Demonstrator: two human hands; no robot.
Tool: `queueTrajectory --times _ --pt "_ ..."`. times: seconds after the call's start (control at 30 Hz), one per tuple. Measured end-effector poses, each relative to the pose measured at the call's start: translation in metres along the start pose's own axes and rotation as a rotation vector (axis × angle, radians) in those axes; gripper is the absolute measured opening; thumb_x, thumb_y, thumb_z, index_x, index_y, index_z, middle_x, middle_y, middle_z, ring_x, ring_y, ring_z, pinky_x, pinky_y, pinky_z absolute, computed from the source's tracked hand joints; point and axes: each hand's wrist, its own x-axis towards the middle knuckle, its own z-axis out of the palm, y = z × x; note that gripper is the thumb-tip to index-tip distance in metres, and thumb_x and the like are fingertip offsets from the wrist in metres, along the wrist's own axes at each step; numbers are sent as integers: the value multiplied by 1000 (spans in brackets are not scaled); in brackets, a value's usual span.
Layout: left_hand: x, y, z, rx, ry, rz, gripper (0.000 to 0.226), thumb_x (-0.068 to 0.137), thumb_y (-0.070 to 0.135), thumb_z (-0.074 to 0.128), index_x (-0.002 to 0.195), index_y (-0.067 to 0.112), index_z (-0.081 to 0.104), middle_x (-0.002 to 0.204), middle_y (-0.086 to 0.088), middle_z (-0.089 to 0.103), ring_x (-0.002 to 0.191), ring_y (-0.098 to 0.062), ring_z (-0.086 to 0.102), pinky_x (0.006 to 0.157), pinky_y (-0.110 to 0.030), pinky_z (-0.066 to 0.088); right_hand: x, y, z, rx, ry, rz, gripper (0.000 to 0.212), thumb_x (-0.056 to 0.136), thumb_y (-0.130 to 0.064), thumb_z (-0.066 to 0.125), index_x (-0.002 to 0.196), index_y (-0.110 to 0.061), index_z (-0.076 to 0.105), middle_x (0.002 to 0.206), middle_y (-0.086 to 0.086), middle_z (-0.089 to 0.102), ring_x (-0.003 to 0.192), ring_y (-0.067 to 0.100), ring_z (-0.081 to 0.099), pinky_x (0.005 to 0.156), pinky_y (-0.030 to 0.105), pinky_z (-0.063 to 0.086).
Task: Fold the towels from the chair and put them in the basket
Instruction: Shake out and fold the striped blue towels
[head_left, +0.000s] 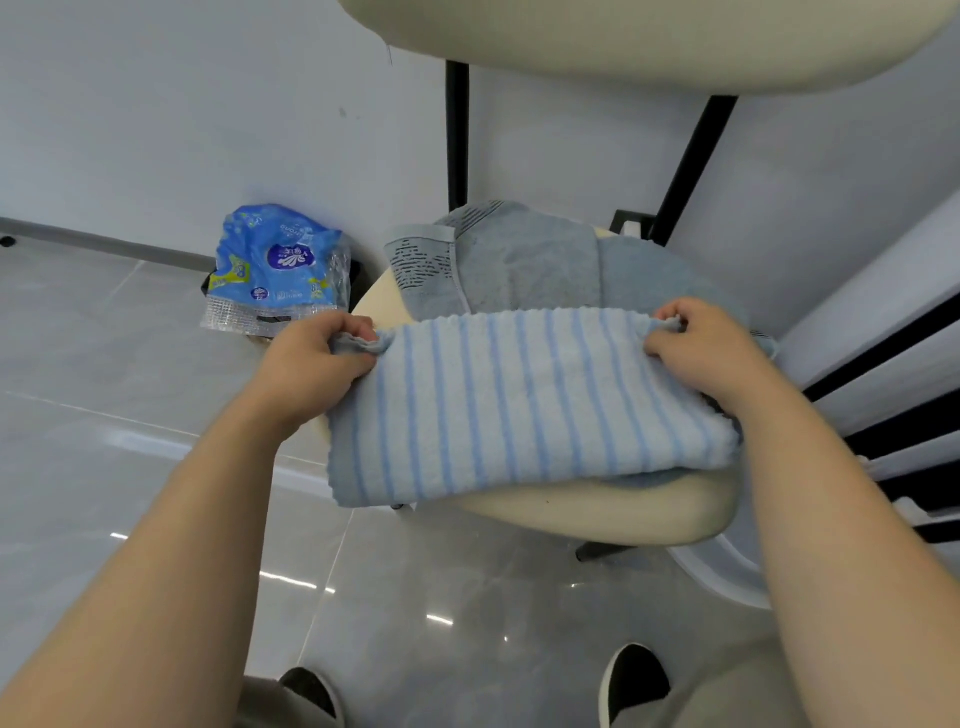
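fingers (358, 330) pinch striped towel (524, 405) corners (2 hands).

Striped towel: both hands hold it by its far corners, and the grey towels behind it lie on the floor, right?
Not the floor: the head view shows the grey towels lying on the chair seat behind the striped towel. The left hand and right hand do hold its far corners.

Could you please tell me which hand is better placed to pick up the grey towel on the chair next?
Probably the right hand: it pinches the striped towel's corner directly over the grey towel, whereas the left hand pinches its corner at the chair seat's left edge, just off that towel.
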Motion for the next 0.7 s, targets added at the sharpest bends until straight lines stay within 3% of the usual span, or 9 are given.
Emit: queueTrajectory --times 0.1,0.23,0.47,0.6,0.7 --pt "0 2 3 -17 -30 7 13 89 7 69 87 19 66 110 16 68 97 1 60 84 -21 47 -4 -1 0 7 14 -9 4 83 -11 61 82 -15 60 74 -1 58 64 16 49 54 27 35" --pt "-3 9 5 160 22 7 6 88 15 71 89 20 70 93 2 68 79 -15 58 67 -28 46 -8 -5 -8 64 64 -32 13 78 -4 61 73 -16 59 67 -1 56 60 15 46 51 25 34" --pt "-33 42 -23 367 134 151 10 81 16 75 86 25 76 82 8 69 83 -16 63 74 -33 53 -25 -19 -38 20 57 -94 20 78 -2 59 73 -21 64 74 -1 63 66 16 54 57 24 42" --pt "-65 66 -45 369 208 213 13 74 18 82 84 24 76 75 14 66 71 -5 59 63 -21 44 -49 -34 -55 -53 56 -180 32 80 2 52 82 -24 70 82 -6 60 72 12 53 56 20 38" --pt "-92 77 -58 388 251 234 15 71 17 84 84 21 77 72 17 63 65 0 54 59 -14 38 -70 -38 -66 -35 90 -192 30 80 4 53 79 -21 71 77 -2 62 70 15 53 55 20 39"
